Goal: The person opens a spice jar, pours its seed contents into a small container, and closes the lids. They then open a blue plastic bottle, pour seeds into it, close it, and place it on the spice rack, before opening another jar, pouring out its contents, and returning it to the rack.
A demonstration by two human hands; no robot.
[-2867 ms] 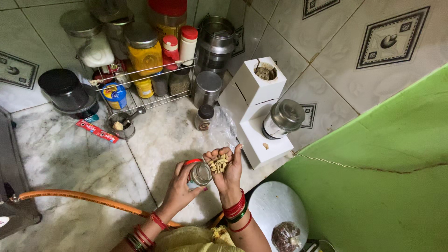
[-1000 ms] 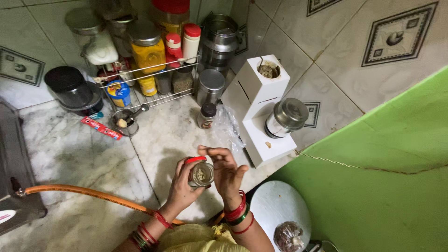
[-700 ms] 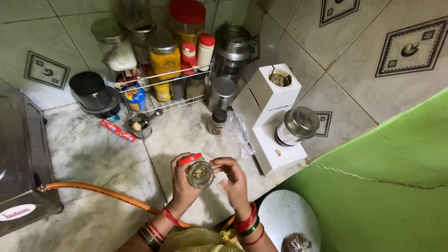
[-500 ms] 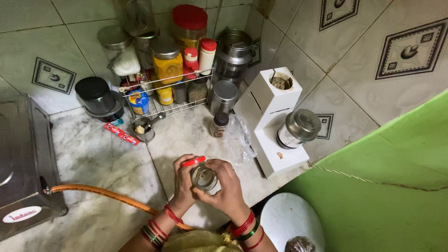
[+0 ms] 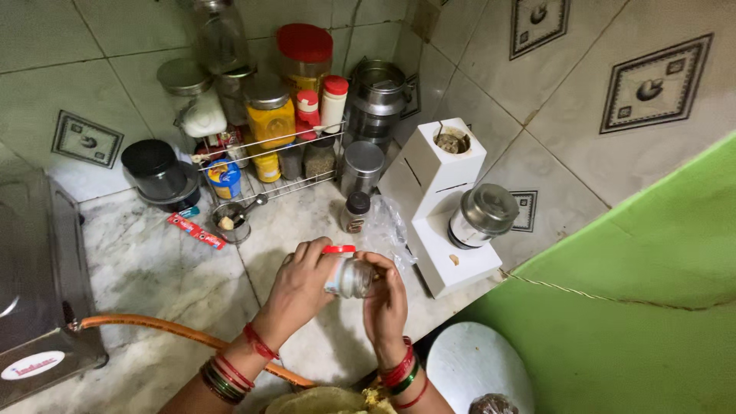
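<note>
The head view looks down on a marble counter (image 5: 146,268) in a tiled corner. At the far left sits the steel edge of a stove (image 5: 31,307), with an orange hose (image 5: 169,331) running from it across the counter toward the person. Behind that, by the wall, stands a black lidded container (image 5: 156,167), and just in front of it lies a small red packet (image 5: 196,231). Next comes a wire rack (image 5: 264,153) crowded with jars and bottles, among them a yellow-filled jar (image 5: 270,115) and a large jar with a red lid (image 5: 304,52); a small steel cup (image 5: 231,221) stands at its foot.

Near the middle, the left hand (image 5: 299,287) is wrapped around the lidded end of a small glass jar (image 5: 351,277), fingers curled over its red cap (image 5: 338,250). The jar is held tilted on its side above the counter, between both hands. The right hand (image 5: 386,303) cups the jar's other end, fingers closed against the glass. Both wrists carry red bangles.

Behind the hands stand a small dark-capped bottle (image 5: 354,212), a steel canister (image 5: 362,167) and a crumpled clear plastic bag (image 5: 386,226). To the right is a white mixer grinder (image 5: 441,199) with a steel jar (image 5: 481,216) on it, then a green wall (image 5: 613,307), with a round white surface (image 5: 475,364) at its foot.
</note>
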